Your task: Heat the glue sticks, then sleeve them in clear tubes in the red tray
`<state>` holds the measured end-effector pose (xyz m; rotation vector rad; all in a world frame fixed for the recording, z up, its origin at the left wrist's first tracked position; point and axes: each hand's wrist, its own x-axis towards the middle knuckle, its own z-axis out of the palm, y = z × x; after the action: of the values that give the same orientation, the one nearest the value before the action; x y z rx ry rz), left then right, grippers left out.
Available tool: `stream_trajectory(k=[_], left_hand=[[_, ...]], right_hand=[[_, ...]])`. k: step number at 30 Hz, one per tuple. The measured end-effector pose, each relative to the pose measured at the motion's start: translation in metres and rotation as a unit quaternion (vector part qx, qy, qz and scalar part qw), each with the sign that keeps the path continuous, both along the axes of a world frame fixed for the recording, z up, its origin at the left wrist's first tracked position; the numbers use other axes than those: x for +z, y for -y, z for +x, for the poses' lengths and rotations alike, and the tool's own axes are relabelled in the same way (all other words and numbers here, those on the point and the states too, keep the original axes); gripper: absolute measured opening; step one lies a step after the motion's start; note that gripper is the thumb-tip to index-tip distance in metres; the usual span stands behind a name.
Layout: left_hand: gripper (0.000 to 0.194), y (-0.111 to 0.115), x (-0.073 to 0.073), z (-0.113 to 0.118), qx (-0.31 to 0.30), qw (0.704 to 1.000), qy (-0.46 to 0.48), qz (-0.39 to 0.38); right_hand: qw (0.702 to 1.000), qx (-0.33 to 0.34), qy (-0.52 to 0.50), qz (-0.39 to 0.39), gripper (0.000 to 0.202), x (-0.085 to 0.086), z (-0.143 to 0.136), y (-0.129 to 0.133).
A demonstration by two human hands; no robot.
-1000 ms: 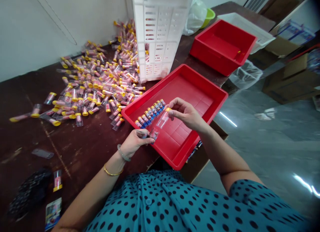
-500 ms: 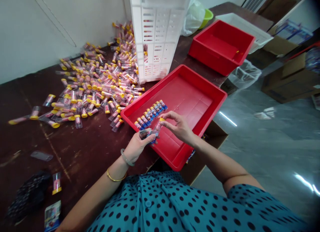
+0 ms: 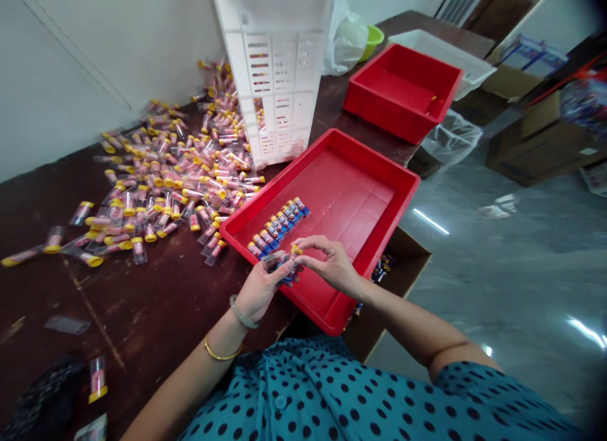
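Observation:
Over the near left corner of a shallow red tray (image 3: 327, 311), my two hands meet. My left hand (image 3: 256, 289) is closed on small printed blue-and-silver packets (image 3: 284, 273), partly hidden by the fingers. The thumb and fingers of my right hand (image 3: 332, 264) pinch a yellow-capped tube (image 3: 296, 250) at its cap end, its lower part close against the packets. Inside the tray's left side lies a slanting row of several yellow-capped tubes with blue lower ends (image 3: 275, 226). To the left, a large heap of clear yellow-capped tubes with pink contents (image 3: 165, 169) covers the dark table.
A tall white slatted crate (image 3: 279, 105) stands behind the tray. A deeper red bin (image 3: 379, 112) sits at the back right, beside a white basket (image 3: 474, 68). Below the tray's right edge is an open cardboard box (image 3: 408, 257). A dark cloth bundle (image 3: 45, 390) lies front left.
My right hand has brought the capped tube down and left, closer to the packets in my left hand. The whole view has shifted slightly.

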<state>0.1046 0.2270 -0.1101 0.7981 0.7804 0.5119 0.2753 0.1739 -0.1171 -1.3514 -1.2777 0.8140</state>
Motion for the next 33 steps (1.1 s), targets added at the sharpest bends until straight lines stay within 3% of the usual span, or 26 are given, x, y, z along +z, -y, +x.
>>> stream_trajectory(k=[6, 11, 14, 17, 19, 22, 25, 27, 29, 30, 32, 33], left_hand=[[0.032, -0.001, 0.0, 0.002, 0.0, 1.0, -0.016, -0.006], [0.041, -0.004, -0.002, 0.003, 0.02, 0.999, -0.012, -0.033], [0.046, -0.007, -0.002, 0.0, 0.042, 0.998, -0.006, -0.052], [0.044, -0.009, -0.001, -0.005, 0.046, 0.997, -0.004, -0.054], [0.04, -0.008, 0.0, -0.012, 0.043, 0.998, -0.011, -0.047], [0.031, -0.006, 0.001, -0.029, 0.061, 0.997, -0.017, -0.041], [0.029, -0.004, -0.001, -0.061, 0.098, 0.994, -0.011, -0.037], [0.031, -0.003, -0.007, -0.089, 0.148, 0.988, -0.028, -0.038], [0.033, -0.002, -0.016, -0.116, 0.206, 0.976, -0.066, -0.031], [0.034, 0.0, -0.021, -0.129, 0.231, 0.969, -0.087, -0.025], [0.037, 0.002, -0.03, -0.152, 0.272, 0.955, -0.117, -0.015], [0.039, 0.003, -0.033, -0.161, 0.286, 0.95, -0.122, -0.015]], right_hand=[[0.999, 0.007, -0.031, -0.006, 0.015, -0.002, 0.001, -0.003], [0.991, 0.046, -0.12, -0.047, 0.018, 0.001, 0.01, -0.012], [0.987, 0.044, -0.146, -0.059, 0.021, -0.006, 0.044, -0.045], [0.991, -0.036, 0.001, -0.129, 0.027, -0.02, 0.09, -0.098], [0.972, -0.088, 0.119, -0.181, 0.029, -0.032, 0.111, -0.132], [0.958, -0.094, 0.19, -0.191, 0.025, -0.045, 0.117, -0.163], [0.956, -0.068, 0.23, -0.168, 0.019, -0.043, 0.091, -0.178], [0.959, -0.038, 0.252, -0.122, 0.015, -0.031, 0.054, -0.185], [0.954, 0.076, 0.288, -0.045, 0.018, -0.019, 0.001, -0.189], [0.933, 0.17, 0.316, -0.001, 0.019, -0.015, -0.031, -0.188], [0.844, 0.355, 0.399, 0.056, 0.015, -0.015, -0.094, -0.181], [0.803, 0.378, 0.457, 0.06, 0.016, -0.019, -0.123, -0.176]])
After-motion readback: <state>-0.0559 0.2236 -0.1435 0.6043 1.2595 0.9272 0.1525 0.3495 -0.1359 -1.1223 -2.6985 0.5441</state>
